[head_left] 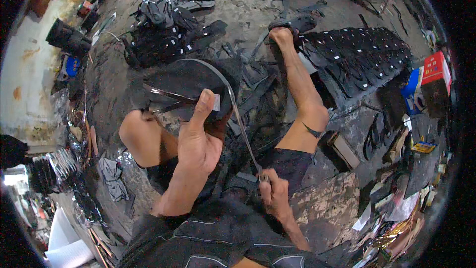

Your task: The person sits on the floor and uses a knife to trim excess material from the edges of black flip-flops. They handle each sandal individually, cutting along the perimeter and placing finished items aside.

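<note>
My left hand [196, 144] is closed on a black flip-flop [191, 74], its thumb pressed on top near a small white label [216, 102]. Shiny dark straps [166, 93] stick out from the flip-flop toward the left. A thin grey strip [238, 116] curves along the sole's far and right edge, then runs down to my right hand [275, 193]. That hand is a fist in front of my waist, gripping the strip's lower end. Whether it also holds a small tool cannot be made out.
Black sandals [173, 25] lie piled at the far left. Labelled black footwear [359, 52] is laid in rows at the far right, near my outstretched leg [297, 79]. Black scraps [258, 84] litter the floor. A red box [436, 72] and a block [342, 150] stand rightward.
</note>
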A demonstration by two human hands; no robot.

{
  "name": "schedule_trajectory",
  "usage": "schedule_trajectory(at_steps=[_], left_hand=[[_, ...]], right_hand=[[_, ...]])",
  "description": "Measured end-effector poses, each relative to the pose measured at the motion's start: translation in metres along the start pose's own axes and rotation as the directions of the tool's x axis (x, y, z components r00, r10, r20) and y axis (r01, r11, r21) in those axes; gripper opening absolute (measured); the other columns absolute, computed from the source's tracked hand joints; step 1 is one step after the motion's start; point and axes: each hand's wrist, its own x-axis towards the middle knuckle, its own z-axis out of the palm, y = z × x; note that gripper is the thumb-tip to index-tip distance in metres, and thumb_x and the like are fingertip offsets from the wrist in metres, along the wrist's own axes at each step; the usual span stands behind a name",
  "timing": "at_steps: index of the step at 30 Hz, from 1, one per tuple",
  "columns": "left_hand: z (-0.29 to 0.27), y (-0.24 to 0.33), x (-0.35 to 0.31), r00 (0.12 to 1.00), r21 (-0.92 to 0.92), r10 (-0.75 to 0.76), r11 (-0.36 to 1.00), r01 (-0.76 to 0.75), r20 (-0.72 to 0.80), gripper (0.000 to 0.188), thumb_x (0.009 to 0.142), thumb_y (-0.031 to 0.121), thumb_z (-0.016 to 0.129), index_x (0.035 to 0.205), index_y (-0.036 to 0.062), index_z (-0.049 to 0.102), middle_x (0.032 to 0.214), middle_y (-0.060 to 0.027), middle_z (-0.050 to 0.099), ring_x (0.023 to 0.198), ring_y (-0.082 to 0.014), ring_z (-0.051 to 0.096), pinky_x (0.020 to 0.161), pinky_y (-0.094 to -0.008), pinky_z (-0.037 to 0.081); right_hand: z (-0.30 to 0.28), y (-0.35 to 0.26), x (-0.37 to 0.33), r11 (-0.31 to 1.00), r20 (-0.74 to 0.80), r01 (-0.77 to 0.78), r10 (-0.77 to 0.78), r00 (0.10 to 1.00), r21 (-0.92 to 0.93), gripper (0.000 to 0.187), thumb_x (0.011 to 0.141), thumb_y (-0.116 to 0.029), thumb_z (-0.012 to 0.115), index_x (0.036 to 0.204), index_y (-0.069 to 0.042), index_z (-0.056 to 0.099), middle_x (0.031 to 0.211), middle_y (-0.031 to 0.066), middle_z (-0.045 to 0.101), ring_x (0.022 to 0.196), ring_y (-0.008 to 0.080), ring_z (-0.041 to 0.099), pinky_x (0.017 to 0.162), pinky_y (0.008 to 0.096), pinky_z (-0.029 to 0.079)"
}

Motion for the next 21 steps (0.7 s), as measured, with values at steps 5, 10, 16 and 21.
schedule_trajectory(at_steps=[5,10,16,21], left_hand=[[-0.022,-0.008,-0.007,0.999,0.090,-0.014,0.996,0.017,-0.037,0.025,0.092,0.009,0.076,0.115,0.0101,0.067,0.109,-0.0018,0.071,0.101,-0.0150,0.069,0.093,-0.0412,0.059],[-0.056,-0.024,-0.011,0.993,0.209,-0.112,0.971,0.119,-0.043,0.047,0.087,0.001,0.078,0.129,0.0075,0.057,0.111,-0.0050,0.070,0.101,-0.0182,0.069,0.094,-0.0398,0.058],[-0.094,-0.012,-0.018,0.989,0.427,-0.138,0.892,0.148,-0.054,0.060,0.082,-0.012,0.074,0.135,0.0033,0.052,0.121,-0.0074,0.063,0.107,-0.0192,0.065,0.095,-0.0389,0.057],[-0.102,-0.002,-0.015,0.994,0.273,-0.075,0.957,0.094,-0.077,0.068,0.080,-0.014,0.072,0.141,0.0010,0.045,0.122,-0.0093,0.064,0.108,-0.0208,0.065,0.098,-0.0380,0.055]], right_hand=[[-0.005,0.019,0.008,0.983,0.037,-0.035,0.043,0.998,-0.182,0.034,0.102,-0.040,0.055,0.096,-0.007,0.056,0.072,0.0172,0.061,0.062,0.0423,0.063,0.055,0.0467,0.048],[-0.020,-0.011,0.089,0.959,0.175,0.015,0.036,0.984,-0.283,0.029,0.102,-0.036,0.056,0.098,-0.007,0.056,0.071,0.0221,0.062,0.067,0.0446,0.064,0.060,0.0529,0.047],[-0.008,-0.033,0.136,0.965,0.354,0.067,0.027,0.935,-0.252,0.021,0.097,-0.026,0.060,0.106,-0.007,0.058,0.071,0.0239,0.063,0.071,0.0457,0.065,0.064,0.0568,0.049],[0.039,-0.042,0.135,0.971,0.120,0.195,-0.179,0.977,-0.138,0.021,0.096,-0.026,0.061,0.110,-0.010,0.058,0.069,0.0228,0.063,0.070,0.0460,0.065,0.062,0.0568,0.050]])
